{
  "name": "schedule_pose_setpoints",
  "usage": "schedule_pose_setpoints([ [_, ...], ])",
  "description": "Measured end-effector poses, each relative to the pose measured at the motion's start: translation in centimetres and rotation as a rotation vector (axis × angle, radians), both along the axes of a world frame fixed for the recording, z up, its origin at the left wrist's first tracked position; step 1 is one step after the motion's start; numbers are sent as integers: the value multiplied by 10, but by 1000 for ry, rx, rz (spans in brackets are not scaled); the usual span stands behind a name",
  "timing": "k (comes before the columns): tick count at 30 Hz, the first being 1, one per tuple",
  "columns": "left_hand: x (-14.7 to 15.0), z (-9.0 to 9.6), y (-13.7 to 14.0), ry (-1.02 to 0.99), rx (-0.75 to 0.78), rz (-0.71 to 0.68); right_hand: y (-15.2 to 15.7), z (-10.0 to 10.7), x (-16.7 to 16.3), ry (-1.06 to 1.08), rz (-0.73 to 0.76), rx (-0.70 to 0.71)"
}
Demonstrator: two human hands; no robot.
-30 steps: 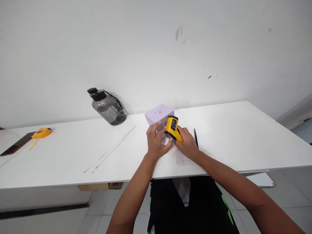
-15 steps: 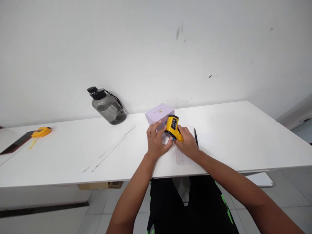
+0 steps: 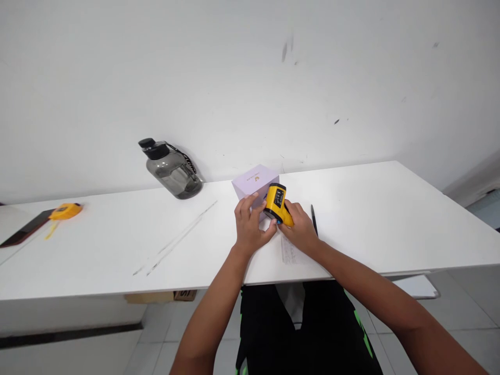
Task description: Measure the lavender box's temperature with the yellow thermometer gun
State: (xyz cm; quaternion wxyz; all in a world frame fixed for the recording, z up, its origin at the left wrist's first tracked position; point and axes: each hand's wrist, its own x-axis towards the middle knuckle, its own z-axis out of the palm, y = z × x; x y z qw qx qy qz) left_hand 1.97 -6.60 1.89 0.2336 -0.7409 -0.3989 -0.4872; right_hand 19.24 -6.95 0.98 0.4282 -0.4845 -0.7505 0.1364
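Unmoved, seemingly in mid-pause, my right hand (image 3: 301, 227) grips the yellow device (image 3: 274, 198); my left hand (image 3: 249, 233), hold unclear, curves by the lilac box (image 3: 254, 180) near the desk's (image 3: 363, 213) back edge.

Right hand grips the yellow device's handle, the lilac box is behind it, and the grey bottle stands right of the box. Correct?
Not quite: the head view shows the grey bottle standing left of the lilac box, not right of it. The right hand does grip the yellow device by its handle, with the box behind it.
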Motion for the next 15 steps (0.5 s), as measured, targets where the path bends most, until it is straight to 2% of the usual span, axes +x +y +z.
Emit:
schedule_pose_setpoints([
  [15, 1, 1, 0, -2, 7, -10, -2, 3, 0, 14, 7, -37],
])
